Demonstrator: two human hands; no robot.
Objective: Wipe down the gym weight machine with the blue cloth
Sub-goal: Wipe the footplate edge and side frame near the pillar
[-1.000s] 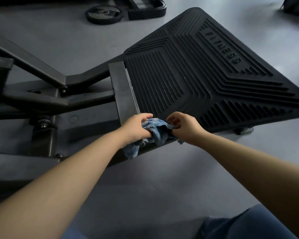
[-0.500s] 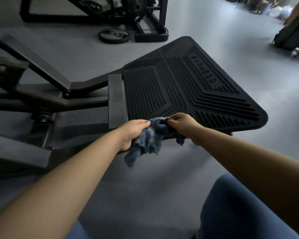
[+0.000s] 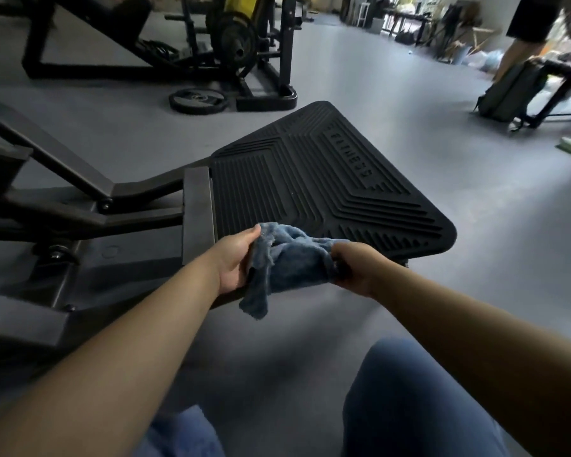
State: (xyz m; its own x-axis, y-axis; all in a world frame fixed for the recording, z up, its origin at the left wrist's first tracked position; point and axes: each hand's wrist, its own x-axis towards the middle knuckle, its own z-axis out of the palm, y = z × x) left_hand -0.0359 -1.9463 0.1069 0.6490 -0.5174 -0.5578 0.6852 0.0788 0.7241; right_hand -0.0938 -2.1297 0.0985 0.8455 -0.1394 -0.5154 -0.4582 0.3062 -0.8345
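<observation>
The ribbed black footplate (image 3: 310,189) of the weight machine fills the centre. At its six o'clock edge, the blue cloth (image 3: 287,262) hangs bunched, gripped by the left hand (image 3: 236,262) at nine o'clock and the right hand (image 3: 355,268) at three.

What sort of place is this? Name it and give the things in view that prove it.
Most likely a gym. A ribbed black footplate on a steel machine frame fills the foreground, a loose weight plate lies on the grey floor, and a plate-loaded rack stands behind.
</observation>
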